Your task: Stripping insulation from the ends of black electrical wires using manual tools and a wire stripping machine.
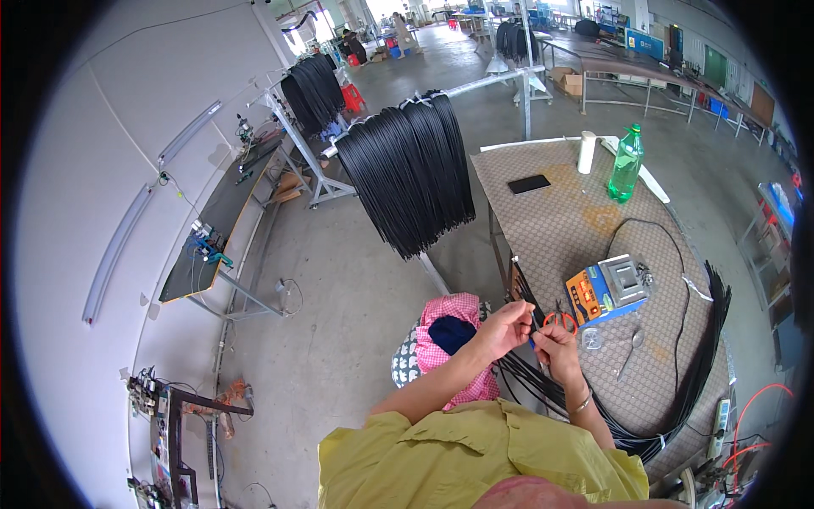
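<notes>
Near the table's left edge, my left hand (509, 329) is closed in a pinch on the thin end of a black cable. Close beside it, my right hand (555, 349) grips what looks like the same cable a little lower down; fingers cover most of it. Below my hands, a bundle of long black cables (626, 440) curves across the table's near side and up its right edge. Orange-handled scissors (560, 321) lie just beyond my right hand. A small clear dish (592, 338) and a metal spoon (632, 346) rest to its right.
A blue and orange box-shaped device (609, 290) with a metal top stands on the patterned table (560, 216). Farther back are a phone (529, 183), a white cylinder (587, 153) and a green bottle (626, 165). Black cables (409, 174) hang from a metal rack ahead.
</notes>
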